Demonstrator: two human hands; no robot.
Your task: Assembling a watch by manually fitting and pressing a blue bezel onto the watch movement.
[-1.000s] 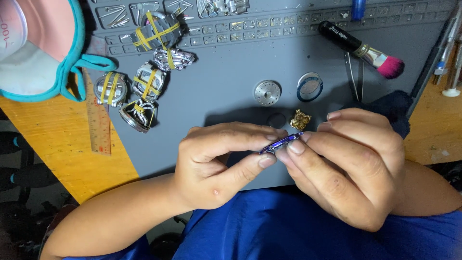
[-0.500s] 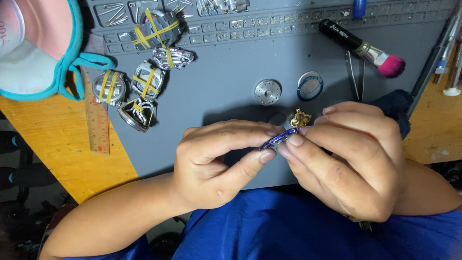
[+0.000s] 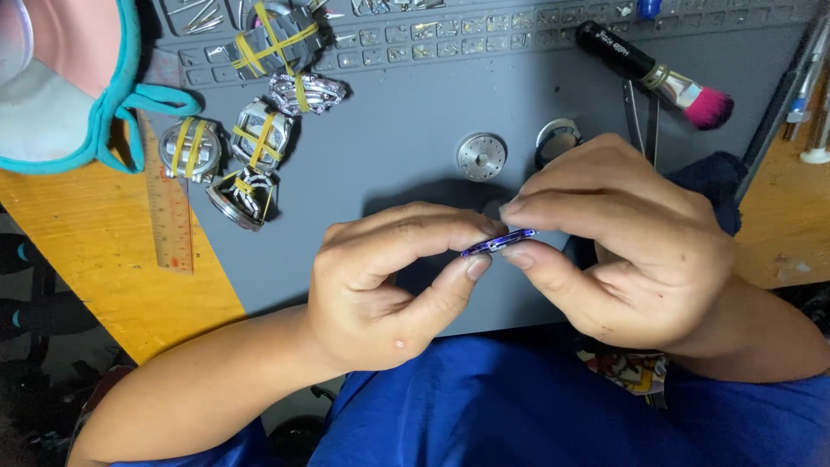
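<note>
**Q:** On what surface does the work take place?

**A:** On a grey work mat (image 3: pixel 415 164) laid over an orange wooden bench (image 3: pixel 95 259); a wooden ruler (image 3: pixel 169 216) lies along the mat's left edge, and a dark floor shows below the bench.

**Q:** How many of each thing?

**A:** Five watch cases bound with yellow bands (image 3: pixel 259 130) at upper left; one silver disc (image 3: pixel 482 156); one metal ring (image 3: pixel 558 137), partly hidden; one black brush with pink bristles (image 3: pixel 657 75); one pair of tweezers (image 3: pixel 640 121).

**Q:** And the hands?

**A:** Left hand (image 3: pixel 380 285) and right hand (image 3: pixel 622 233) meet above the mat's near edge. Thumb and forefinger of each are pinched on a thin blue ring-shaped part (image 3: pixel 499 243), held edge-on between them.
</note>
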